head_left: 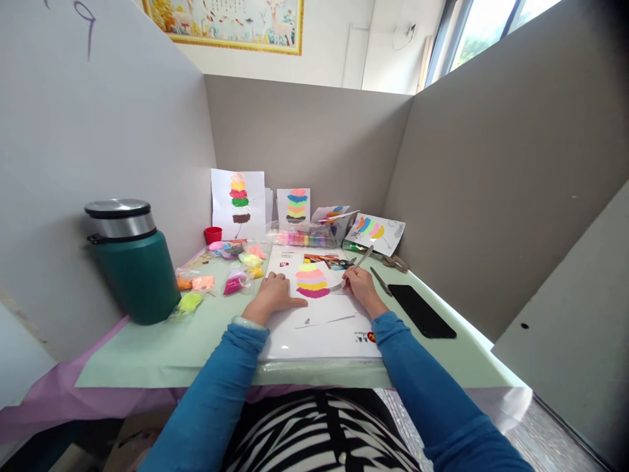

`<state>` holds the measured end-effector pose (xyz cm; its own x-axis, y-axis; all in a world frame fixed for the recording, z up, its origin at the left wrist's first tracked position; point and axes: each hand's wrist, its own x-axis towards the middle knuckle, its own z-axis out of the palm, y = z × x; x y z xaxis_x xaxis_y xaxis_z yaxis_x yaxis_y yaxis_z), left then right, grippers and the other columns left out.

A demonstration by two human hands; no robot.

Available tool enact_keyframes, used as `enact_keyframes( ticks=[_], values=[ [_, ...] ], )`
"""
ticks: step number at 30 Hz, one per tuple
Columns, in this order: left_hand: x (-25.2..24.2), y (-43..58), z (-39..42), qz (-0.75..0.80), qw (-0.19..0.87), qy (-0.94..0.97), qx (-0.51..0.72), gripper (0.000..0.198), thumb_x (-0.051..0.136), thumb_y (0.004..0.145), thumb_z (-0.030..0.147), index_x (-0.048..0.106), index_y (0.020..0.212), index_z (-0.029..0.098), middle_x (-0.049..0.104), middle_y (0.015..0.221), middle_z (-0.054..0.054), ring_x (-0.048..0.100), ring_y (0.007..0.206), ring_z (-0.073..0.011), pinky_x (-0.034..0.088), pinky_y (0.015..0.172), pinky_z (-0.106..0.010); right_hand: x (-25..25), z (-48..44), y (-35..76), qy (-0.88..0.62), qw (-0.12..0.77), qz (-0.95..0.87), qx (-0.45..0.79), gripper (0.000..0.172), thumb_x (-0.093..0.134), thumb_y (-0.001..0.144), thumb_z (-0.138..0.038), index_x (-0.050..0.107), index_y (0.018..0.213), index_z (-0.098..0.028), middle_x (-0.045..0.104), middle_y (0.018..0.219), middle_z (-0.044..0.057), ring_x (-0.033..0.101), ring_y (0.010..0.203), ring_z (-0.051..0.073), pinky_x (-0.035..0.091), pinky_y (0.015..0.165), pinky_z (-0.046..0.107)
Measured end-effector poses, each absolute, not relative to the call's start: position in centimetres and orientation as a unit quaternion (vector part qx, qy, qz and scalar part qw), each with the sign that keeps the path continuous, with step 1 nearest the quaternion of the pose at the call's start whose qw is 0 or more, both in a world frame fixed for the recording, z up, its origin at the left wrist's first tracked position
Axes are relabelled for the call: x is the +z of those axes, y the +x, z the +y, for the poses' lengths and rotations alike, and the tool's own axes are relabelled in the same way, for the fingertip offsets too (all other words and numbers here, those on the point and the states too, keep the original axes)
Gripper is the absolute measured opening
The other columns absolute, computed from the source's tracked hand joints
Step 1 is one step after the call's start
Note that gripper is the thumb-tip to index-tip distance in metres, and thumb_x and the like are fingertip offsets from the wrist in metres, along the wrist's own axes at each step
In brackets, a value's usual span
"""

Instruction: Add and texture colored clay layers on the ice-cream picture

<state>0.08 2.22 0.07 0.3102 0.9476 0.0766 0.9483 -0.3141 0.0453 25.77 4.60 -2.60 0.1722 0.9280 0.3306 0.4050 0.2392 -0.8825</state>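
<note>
My left hand (275, 295) lies on the left side of a white sheet (324, 311), fingers spread and thumb stretched toward the middle. On that sheet is a stack of curved clay bands (313, 282): yellow-green, pink, orange, yellow and magenta from top to bottom. A metal fork (364, 255) is gripped in my right hand (362, 288). Its tines are at the right end of the lower bands; whether they touch the clay I cannot tell. Beneath the sheet lies a larger white pad with red printed marks.
Several small bags of coloured clay (234, 282) lie left of the pad, near a green thermos (135, 269). Finished clay pictures (238, 203) lean at the back behind a clear box (304, 235). A black phone (421, 311) and a knife (381, 280) are on the right.
</note>
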Motion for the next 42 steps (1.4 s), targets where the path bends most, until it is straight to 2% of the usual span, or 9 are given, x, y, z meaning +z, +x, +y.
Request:
enact_keyframes(
  ticks=[7, 14, 24, 29, 33, 39, 42],
  values=[
    [0.2, 0.1, 2.1, -0.584, 0.003, -0.810, -0.043, 0.080, 0.048, 0.069, 0.082, 0.069, 0.107, 0.015, 0.061, 0.123, -0.018, 0.048, 0.116, -0.0368, 0.039, 0.096, -0.043, -2.4, 4.3, 24.0, -0.512, 0.521, -0.605, 0.317, 0.017, 0.050, 0.072, -0.032, 0.058, 0.067, -0.018, 0.060, 0.049, 0.000, 0.050, 0.042, 0.012, 0.037, 0.045, 0.023],
    [0.3, 0.1, 2.0, -0.583, 0.003, -0.811, -0.044, 0.079, 0.049, 0.069, 0.081, 0.069, 0.106, 0.015, 0.061, 0.124, -0.018, 0.048, 0.117, -0.0364, 0.039, 0.095, -0.041, -2.6, 4.8, 24.5, -0.543, 0.500, -0.600, 0.307, 0.015, 0.048, 0.071, -0.029, 0.057, 0.066, -0.018, 0.060, 0.048, -0.001, 0.049, 0.038, 0.012, 0.036, 0.042, 0.023],
    [0.0, 0.0, 2.2, -0.581, 0.002, -0.812, -0.055, 0.081, 0.049, 0.070, 0.080, 0.069, 0.109, 0.011, 0.061, 0.122, -0.020, 0.048, 0.116, -0.0373, 0.039, 0.094, -0.042, -2.8, 5.3, 26.1, -0.597, 0.501, -0.575, 0.249, 0.018, 0.046, 0.073, -0.029, 0.059, 0.066, -0.019, 0.059, 0.048, -0.001, 0.052, 0.041, 0.013, 0.040, 0.047, 0.024],
    [0.0, 0.1, 2.2, -0.578, -0.002, -0.813, -0.064, 0.080, 0.052, 0.069, 0.078, 0.070, 0.108, 0.011, 0.062, 0.120, -0.022, 0.048, 0.115, -0.0384, 0.039, 0.093, -0.042, -2.7, 4.9, 25.5, -0.578, 0.529, -0.556, 0.277, 0.017, 0.047, 0.071, -0.030, 0.058, 0.066, -0.019, 0.056, 0.045, -0.001, 0.050, 0.041, 0.014, 0.038, 0.044, 0.025],
    [-0.1, 0.0, 2.2, -0.576, -0.004, -0.814, -0.073, 0.078, 0.054, 0.069, 0.077, 0.071, 0.105, 0.011, 0.062, 0.119, -0.022, 0.049, 0.115, -0.0393, 0.039, 0.094, -0.042, -2.7, 4.7, 24.7, -0.550, 0.507, -0.603, 0.278, 0.018, 0.047, 0.073, -0.031, 0.059, 0.066, -0.020, 0.060, 0.050, -0.001, 0.052, 0.044, 0.014, 0.040, 0.049, 0.026],
    [0.0, 0.0, 2.4, -0.585, -0.041, -0.800, -0.129, 0.065, 0.063, 0.067, 0.069, 0.073, 0.099, 0.014, 0.064, 0.119, -0.021, 0.051, 0.117, -0.0396, 0.038, 0.098, -0.041, -2.8, 5.0, 25.3, -0.609, 0.514, -0.576, 0.180, 0.021, 0.045, 0.076, -0.031, 0.059, 0.063, -0.021, 0.062, 0.051, 0.001, 0.057, 0.056, 0.016, 0.040, 0.057, 0.026],
    [0.7, 0.1, 2.3, -0.607, -0.124, -0.751, -0.228, 0.057, 0.066, 0.073, 0.058, 0.071, 0.106, 0.013, 0.058, 0.131, -0.023, 0.049, 0.125, -0.0389, 0.034, 0.105, -0.041, -2.7, 5.3, 25.5, -0.580, 0.578, -0.523, 0.234, 0.024, 0.049, 0.078, -0.039, 0.059, 0.067, -0.020, 0.062, 0.053, 0.001, 0.054, 0.050, 0.015, 0.039, 0.051, 0.026]
  ],
)
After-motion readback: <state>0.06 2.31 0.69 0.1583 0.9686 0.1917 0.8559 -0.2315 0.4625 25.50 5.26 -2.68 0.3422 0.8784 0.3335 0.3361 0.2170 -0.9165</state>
